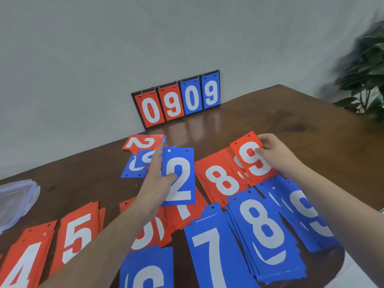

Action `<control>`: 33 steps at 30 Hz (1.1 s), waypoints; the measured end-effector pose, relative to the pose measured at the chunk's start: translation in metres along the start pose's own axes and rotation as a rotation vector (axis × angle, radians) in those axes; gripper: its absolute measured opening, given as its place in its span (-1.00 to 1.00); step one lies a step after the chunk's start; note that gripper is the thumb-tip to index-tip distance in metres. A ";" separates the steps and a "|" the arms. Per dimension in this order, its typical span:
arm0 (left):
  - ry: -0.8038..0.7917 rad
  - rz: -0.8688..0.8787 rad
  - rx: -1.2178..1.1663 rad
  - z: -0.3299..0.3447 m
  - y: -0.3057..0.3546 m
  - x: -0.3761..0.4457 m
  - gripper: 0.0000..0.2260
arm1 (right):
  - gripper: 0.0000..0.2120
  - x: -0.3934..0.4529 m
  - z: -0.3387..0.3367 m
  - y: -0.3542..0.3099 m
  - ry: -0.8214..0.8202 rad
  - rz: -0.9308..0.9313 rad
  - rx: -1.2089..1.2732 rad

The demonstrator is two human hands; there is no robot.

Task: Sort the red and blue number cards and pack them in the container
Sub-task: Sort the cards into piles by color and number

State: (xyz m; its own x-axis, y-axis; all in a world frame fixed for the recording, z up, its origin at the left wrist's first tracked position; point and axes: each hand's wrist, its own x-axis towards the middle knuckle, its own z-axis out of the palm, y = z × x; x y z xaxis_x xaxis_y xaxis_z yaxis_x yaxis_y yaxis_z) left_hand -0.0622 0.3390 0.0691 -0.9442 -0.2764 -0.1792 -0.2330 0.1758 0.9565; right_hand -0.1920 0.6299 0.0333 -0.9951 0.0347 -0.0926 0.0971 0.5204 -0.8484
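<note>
Scoreboard (176, 100) stood at table's (291, 113) far edge; card stacks (264, 231) spread along near edge; container (16, 202) lay at left edge.

You hold a blue 2 card (179, 177) upright in your left hand (160, 179), thumb across its face, and pinch a red 9 card (252, 157) with your right hand (274, 151) over the red 9 pile. Sorted piles lie flat around them — red 4 (25, 265), 5 (78, 233) and 8 (221, 181), blue 7 (214, 250), 8 (264, 233) and 9 (307, 213). The clear plastic container (15, 201) sits at the far left edge of the bench (291, 121).
</note>
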 end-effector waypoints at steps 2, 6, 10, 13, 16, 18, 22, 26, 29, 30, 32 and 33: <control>0.024 -0.009 0.020 0.002 0.001 0.005 -0.27 | -0.63 0.011 0.007 0.003 -0.022 -0.014 -0.076; 0.063 -0.026 0.056 0.005 -0.001 0.011 -0.29 | -0.48 0.018 0.017 0.011 -0.028 -0.050 -0.443; 0.073 -0.026 0.054 -0.001 -0.006 0.013 -0.30 | -0.46 0.016 0.021 0.008 0.060 -0.147 -0.522; 0.060 -0.031 0.010 -0.013 -0.012 0.011 -0.31 | -0.54 0.007 0.032 -0.004 0.021 -0.217 -0.452; 0.077 -0.045 -0.024 -0.039 -0.018 0.005 -0.33 | -0.60 -0.008 0.057 -0.022 -0.020 -0.301 -0.383; 0.104 -0.039 -0.043 -0.063 -0.025 -0.002 -0.33 | -0.62 -0.020 0.081 -0.039 -0.075 -0.357 -0.337; 0.184 -0.038 -0.102 -0.129 -0.047 -0.032 -0.33 | -0.68 -0.048 0.146 -0.082 -0.177 -0.502 -0.329; 0.299 -0.055 -0.130 -0.207 -0.073 -0.073 -0.34 | -0.70 -0.084 0.221 -0.127 -0.321 -0.592 -0.245; 0.410 -0.086 -0.142 -0.264 -0.092 -0.108 -0.36 | -0.74 -0.117 0.275 -0.159 -0.435 -0.677 -0.231; 0.451 -0.101 -0.148 -0.282 -0.099 -0.120 -0.37 | -0.74 -0.130 0.293 -0.168 -0.468 -0.697 -0.238; 0.516 -0.129 -0.146 -0.317 -0.113 -0.144 -0.39 | -0.74 -0.153 0.325 -0.185 -0.516 -0.751 -0.250; 0.544 -0.133 -0.128 -0.334 -0.120 -0.156 -0.38 | -0.74 -0.164 0.341 -0.192 -0.534 -0.784 -0.249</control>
State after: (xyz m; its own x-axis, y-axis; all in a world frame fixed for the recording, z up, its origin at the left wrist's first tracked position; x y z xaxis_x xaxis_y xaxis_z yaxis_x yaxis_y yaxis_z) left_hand 0.1908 0.0453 0.0597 -0.6449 -0.7408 -0.1881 -0.2801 0.0000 0.9600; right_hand -0.0412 0.2337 0.0340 -0.6306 -0.7562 0.1749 -0.6555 0.3982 -0.6417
